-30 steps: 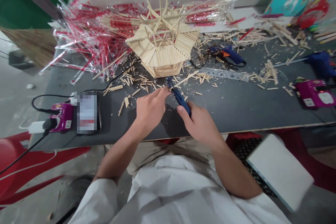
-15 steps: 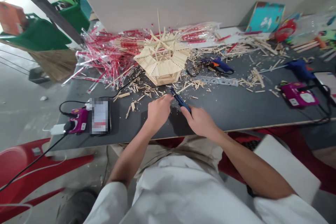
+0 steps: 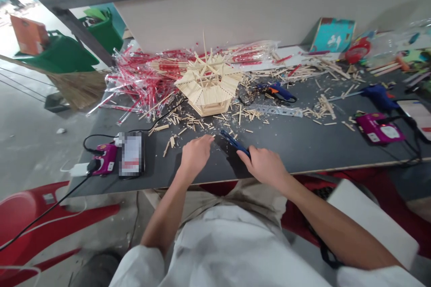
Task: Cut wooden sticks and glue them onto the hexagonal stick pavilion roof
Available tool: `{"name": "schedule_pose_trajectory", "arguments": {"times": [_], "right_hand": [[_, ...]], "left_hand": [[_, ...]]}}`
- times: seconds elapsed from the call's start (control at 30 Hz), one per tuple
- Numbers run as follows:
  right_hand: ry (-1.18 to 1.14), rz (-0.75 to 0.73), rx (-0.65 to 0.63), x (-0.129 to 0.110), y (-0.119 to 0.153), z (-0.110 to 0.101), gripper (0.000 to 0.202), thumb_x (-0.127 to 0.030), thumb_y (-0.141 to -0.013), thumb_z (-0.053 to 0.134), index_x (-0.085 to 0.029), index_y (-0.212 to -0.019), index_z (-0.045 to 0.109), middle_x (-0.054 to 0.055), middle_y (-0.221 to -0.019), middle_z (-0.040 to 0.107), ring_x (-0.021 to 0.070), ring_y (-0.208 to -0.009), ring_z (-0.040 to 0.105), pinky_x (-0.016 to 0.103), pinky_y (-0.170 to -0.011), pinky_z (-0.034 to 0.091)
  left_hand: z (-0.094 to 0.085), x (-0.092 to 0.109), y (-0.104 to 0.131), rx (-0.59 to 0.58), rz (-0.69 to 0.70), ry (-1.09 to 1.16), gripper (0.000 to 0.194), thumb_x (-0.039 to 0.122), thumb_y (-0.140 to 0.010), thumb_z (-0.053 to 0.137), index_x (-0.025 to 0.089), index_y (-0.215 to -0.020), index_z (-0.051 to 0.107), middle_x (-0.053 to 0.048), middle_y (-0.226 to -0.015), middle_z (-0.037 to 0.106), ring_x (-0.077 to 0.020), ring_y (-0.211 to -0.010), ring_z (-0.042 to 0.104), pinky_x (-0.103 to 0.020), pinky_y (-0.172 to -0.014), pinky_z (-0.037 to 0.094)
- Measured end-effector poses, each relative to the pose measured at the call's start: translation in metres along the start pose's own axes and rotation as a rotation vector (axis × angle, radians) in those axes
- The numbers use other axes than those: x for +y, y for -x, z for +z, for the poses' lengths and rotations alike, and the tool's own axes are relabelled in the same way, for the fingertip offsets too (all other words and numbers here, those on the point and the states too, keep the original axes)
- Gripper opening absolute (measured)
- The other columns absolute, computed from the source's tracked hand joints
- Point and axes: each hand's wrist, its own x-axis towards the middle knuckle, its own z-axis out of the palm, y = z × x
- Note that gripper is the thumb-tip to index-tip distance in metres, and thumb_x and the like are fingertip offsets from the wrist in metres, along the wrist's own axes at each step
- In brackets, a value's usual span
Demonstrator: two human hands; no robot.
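My right hand (image 3: 266, 163) is closed round the handle of a dark blue cutting tool (image 3: 235, 143), whose tip points up and left over the table. To its left, my left hand (image 3: 196, 154) has its fingers pinched together, with a tiny piece of wooden stick (image 3: 213, 136) at the fingertips. The tool and the left fingertips are apart. Beyond both hands stands a wooden stick model (image 3: 210, 87) with a wide sloped roof, sticks crossed on top and one thin stick upright. Short cut stick pieces (image 3: 191, 122) lie around its base.
A phone (image 3: 131, 154) and a purple power adapter (image 3: 105, 158) lie at left. Red-and-clear plastic packets (image 3: 141, 83) are behind. A blue glue gun (image 3: 281, 91), a ruler (image 3: 276, 110), another glue gun (image 3: 379, 95) and a second purple adapter (image 3: 380, 128) are at right.
My left hand has moved left and away from the tool's tip, so a gap now shows between them. The whole view has shifted slightly, with the table lower in it.
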Motion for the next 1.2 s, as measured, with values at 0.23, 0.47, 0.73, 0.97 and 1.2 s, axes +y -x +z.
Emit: {"name": "schedule_pose_trajectory", "arguments": {"times": [0.23,0.47,0.73,0.97,1.2], "right_hand": [[0.040,-0.110,0.379,0.019,-0.015,0.011,0.064,-0.061,-0.103,0.039,-0.006,-0.125,0.060,0.021,-0.109,0.071,0.0333,-0.099,0.067,0.042,-0.085,0.048],[0.000,-0.151,0.537,0.016,-0.042,0.036,0.041,-0.034,-0.103,0.050,-0.006,-0.129,0.063,0.020,-0.125,0.068,0.0355,-0.119,0.059,0.050,-0.105,0.043],[-0.447,-0.296,0.517,0.016,-0.059,-0.019,0.032,-0.034,-0.100,0.059,-0.014,-0.124,0.064,0.014,-0.122,0.071,0.0275,-0.115,0.064,0.042,-0.101,0.052],[-0.896,-0.459,0.328,0.004,-0.091,-0.118,0.018,-0.031,-0.101,0.058,-0.021,-0.090,0.067,-0.004,-0.069,0.067,0.0080,-0.058,0.056,0.022,-0.058,0.042],[-0.943,-0.474,0.255,-0.009,-0.137,-0.153,0.028,-0.039,-0.101,0.058,-0.018,-0.084,0.065,-0.003,-0.064,0.062,0.0078,-0.055,0.051,0.024,-0.056,0.039]], "left_hand": [[-0.041,-0.022,0.003,0.068,0.129,0.027,0.036,0.022,-0.105,0.035,0.019,-0.138,0.050,-0.006,-0.101,0.076,-0.0219,-0.093,0.071,-0.030,-0.077,0.048],[-0.101,-0.006,-0.024,-0.055,0.380,-0.147,0.047,0.003,-0.090,0.045,0.026,-0.127,0.062,-0.005,-0.109,0.075,-0.0208,-0.102,0.070,-0.029,-0.082,0.052],[-0.153,0.029,-0.068,-0.070,0.659,-0.164,0.027,0.014,-0.099,0.049,0.024,-0.101,0.075,-0.003,-0.087,0.072,-0.0165,-0.083,0.067,-0.028,-0.074,0.047],[-0.160,0.035,-0.089,0.089,0.849,-0.099,0.023,0.024,-0.105,0.052,0.021,-0.098,0.074,-0.001,-0.083,0.071,-0.0169,-0.082,0.063,-0.035,-0.079,0.045],[-0.163,0.009,-0.121,0.615,0.727,0.048,0.023,0.030,-0.098,0.066,0.025,-0.120,0.069,-0.007,-0.131,0.067,-0.0247,-0.124,0.060,-0.044,-0.108,0.047]]}}
